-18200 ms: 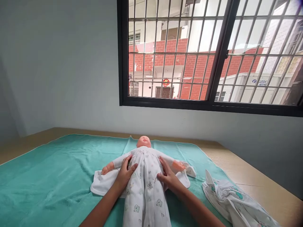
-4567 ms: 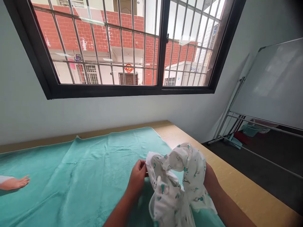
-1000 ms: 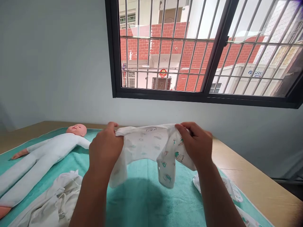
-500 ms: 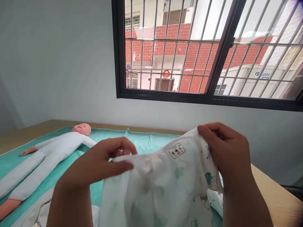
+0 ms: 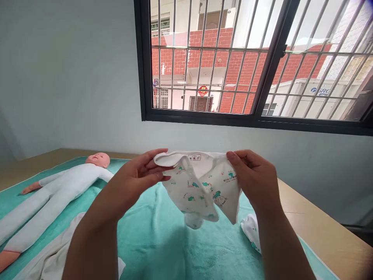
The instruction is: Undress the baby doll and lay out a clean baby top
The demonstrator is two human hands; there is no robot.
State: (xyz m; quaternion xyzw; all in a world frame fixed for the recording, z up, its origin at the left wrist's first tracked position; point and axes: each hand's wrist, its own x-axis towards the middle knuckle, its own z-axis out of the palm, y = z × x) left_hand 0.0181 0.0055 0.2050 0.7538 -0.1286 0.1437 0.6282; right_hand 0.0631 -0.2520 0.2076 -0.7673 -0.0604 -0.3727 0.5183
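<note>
Up in front of me hangs a small white baby shirt (image 5: 194, 186) with green and red animal prints, its wrap front facing me and a printed label inside the neck. My left hand (image 5: 140, 171) holds its left end, fingers behind the cloth and thumb in front. The right end is pinched near the top edge by my right hand (image 5: 253, 171). Cloth hides part of the fingers on both sides. Below and beyond the shirt lies a green blanket (image 5: 163, 241). No part of the shirt's back shows.
A baby doll (image 5: 67, 179) in a white body lies on the blanket at the left. Pale cloth (image 5: 55, 254) rests at the lower left, and a printed white garment (image 5: 251, 231) beside my right forearm. A barred window (image 5: 204, 114) is in the wall behind.
The shirt has moved farther from me and turned, so its printed front faces me instead of the plain side. Both hands have moved forward with it and closer together.
</note>
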